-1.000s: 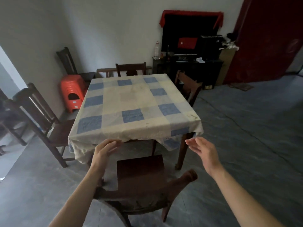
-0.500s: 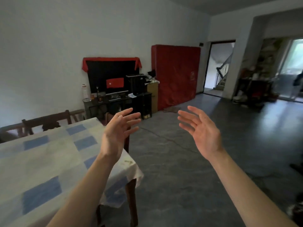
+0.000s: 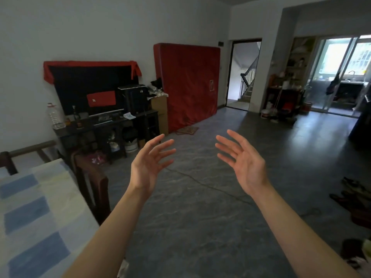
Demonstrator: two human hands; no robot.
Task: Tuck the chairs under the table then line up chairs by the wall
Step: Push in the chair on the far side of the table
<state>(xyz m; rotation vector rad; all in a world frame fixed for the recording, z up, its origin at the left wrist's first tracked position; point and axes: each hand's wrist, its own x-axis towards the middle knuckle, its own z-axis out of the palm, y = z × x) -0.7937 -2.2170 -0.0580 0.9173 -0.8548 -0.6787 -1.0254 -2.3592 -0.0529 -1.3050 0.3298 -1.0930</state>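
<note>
- Fingers of the left hand (image 3: 149, 164) are spread, palm turned inward; nothing is held.
- Fingers of the right hand (image 3: 244, 164) are likewise spread and empty.
- Table (image 3: 40, 207), covered by a checked cloth, is seen left of the left fingers.
- One dark chair (image 3: 94, 179) is tucked at its edge, well apart from both hands.

no readable text, small label on red mattress (image 3: 211, 85) too blurred to read
</note>
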